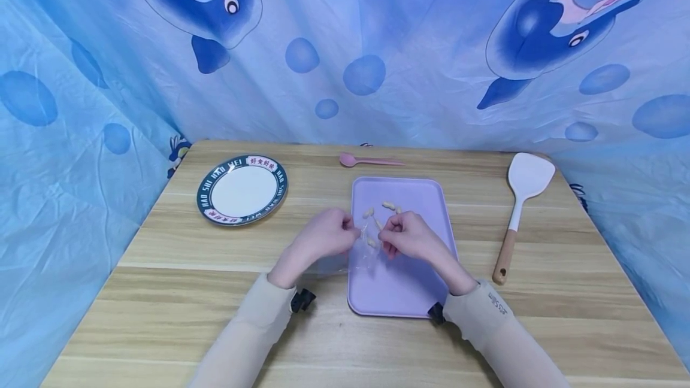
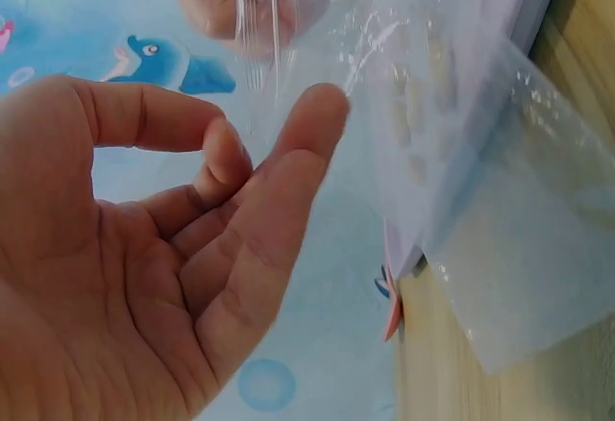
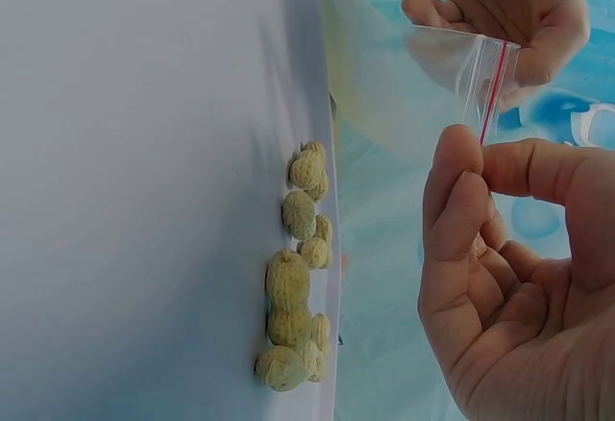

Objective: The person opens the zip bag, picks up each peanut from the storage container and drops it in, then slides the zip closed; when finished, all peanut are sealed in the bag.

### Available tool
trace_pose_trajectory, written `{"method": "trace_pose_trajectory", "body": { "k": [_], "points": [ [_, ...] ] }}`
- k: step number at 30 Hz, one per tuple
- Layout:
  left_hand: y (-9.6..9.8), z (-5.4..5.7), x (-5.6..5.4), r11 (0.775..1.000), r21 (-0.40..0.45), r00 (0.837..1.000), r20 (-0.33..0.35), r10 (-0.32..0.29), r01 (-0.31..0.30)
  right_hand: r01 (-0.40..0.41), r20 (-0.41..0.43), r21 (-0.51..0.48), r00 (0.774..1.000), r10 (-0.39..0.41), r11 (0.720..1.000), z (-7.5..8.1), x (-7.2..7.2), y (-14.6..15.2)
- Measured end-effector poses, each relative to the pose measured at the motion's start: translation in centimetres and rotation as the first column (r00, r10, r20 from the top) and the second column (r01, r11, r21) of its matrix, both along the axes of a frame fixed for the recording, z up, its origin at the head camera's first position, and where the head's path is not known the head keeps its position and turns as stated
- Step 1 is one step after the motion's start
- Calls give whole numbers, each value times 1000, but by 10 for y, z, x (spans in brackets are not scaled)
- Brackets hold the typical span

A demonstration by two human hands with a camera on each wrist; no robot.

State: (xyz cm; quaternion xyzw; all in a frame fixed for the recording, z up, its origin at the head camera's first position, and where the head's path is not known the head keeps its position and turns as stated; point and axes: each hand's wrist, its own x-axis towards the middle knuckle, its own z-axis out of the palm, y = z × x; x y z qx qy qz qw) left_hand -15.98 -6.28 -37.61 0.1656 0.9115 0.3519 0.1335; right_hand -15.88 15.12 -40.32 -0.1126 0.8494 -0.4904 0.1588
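Over the lilac tray (image 1: 404,295), both hands hold a clear zip-lock bag (image 3: 384,85) by its zip end. My left hand (image 1: 327,233) pinches one end of the zip edge between thumb and fingers. Thumb and forefinger of my right hand (image 1: 408,235) grip the other end, seen close in the right wrist view. The bag's body hangs between the hands, partly past the tray's left side; its mouth looks closed or nearly so, I cannot tell which. Several peanuts (image 3: 288,301) in their shells lie on the tray beneath and beyond the hands.
A round plate (image 1: 245,190) with a dark green rim stands at the back left. Behind the tray lies a small pink spoon (image 1: 372,161). To the right rests a white spatula (image 1: 514,214) with a wooden handle. A blue dolphin-print curtain (image 1: 334,29) hangs behind the wooden table (image 1: 178,316).
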Motion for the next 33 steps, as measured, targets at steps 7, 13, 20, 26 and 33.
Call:
{"method": "trace_pose_trajectory", "body": {
  "k": [7, 13, 20, 26, 33],
  "points": [
    [-8, -6, -8, 991, -21, 966, -223, -130, 129, 5, -1, -21, 1000, -5, 1000, 0, 0, 0],
    [-5, -16, -6, 962, -98, 928, -255, -271, 253, 3, -2, -31, 1000, -3, 1000, 1, 0, 0],
    [3, -28, -3, 941, -191, 918, -235, -320, 280, 0, 5, -64, 1000, 0, 998, 4, 2, 0],
    [5, -32, -3, 940, -190, 915, -237, -326, 285, 0, 19, -86, 1000, 2, 996, 3, 1, 1],
    [2, -34, -6, 941, -166, 912, -246, -328, 294, -10, 24, -77, 1000, 11, 997, 1, 1, 0]
  ]
}}
